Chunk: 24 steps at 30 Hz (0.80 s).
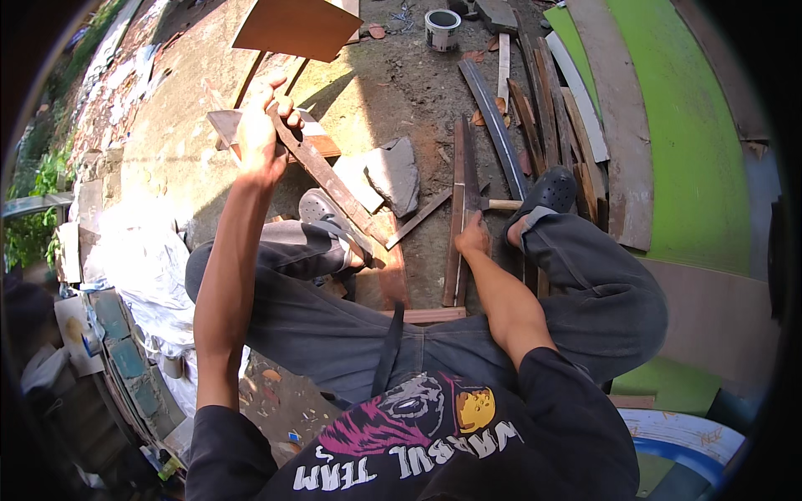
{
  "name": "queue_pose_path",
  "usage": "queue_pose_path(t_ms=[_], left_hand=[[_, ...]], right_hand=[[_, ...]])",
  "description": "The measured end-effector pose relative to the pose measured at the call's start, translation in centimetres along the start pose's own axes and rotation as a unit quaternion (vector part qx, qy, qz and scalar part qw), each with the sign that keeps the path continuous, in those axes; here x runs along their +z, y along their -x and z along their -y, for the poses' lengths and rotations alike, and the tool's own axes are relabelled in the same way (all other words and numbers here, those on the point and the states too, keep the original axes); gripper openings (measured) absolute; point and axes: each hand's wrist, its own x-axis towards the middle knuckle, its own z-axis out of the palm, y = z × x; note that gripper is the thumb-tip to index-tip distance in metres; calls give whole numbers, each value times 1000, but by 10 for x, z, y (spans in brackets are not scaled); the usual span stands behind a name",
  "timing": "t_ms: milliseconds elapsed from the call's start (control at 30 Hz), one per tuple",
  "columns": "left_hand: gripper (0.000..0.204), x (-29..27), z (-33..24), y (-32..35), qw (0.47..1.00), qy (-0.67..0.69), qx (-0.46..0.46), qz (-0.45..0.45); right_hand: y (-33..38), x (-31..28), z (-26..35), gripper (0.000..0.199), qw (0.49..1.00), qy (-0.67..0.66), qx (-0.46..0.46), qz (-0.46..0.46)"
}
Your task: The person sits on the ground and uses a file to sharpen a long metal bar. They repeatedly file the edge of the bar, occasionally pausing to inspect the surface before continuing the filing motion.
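Observation:
My left hand [266, 134] is raised at the left, fingers closed round the upper end of a brown wooden strip [322, 171]. That strip slants down to the right, its lower end near a wooden board [393, 280] between my legs. Low on the right, my right hand [474, 237] is closed beside a long wooden batten [456, 225]; what it grips is hidden. Just beyond its fingers lies a dark metal piece with a pale wooden handle [505, 204], seemingly a hammer. A short, thin strip [419, 219] lies between my hands.
A grey stone slab [394, 177] lies ahead, near a wooden piece with an upright brown panel [296, 29]. A paint can [442, 30] stands farther off. Several wooden strips [547, 108] and green panels [668, 108] line the right. White sheeting [150, 275] lies left.

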Motion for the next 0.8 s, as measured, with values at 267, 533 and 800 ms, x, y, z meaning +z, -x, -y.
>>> queue_pose_path(t_ms=[267, 533, 800], left_hand=[[32, -22, 37, 10, 993, 19, -68, -93], [21, -46, 46, 32, 986, 51, -79, -135], [28, -82, 38, 65, 979, 94, -42, -176]], right_hand=[[-7, 22, 4, 87, 995, 45, -15, -83], [-14, 25, 34, 50, 941, 125, -304, -74], [5, 56, 76, 74, 881, 240, -337, 228]])
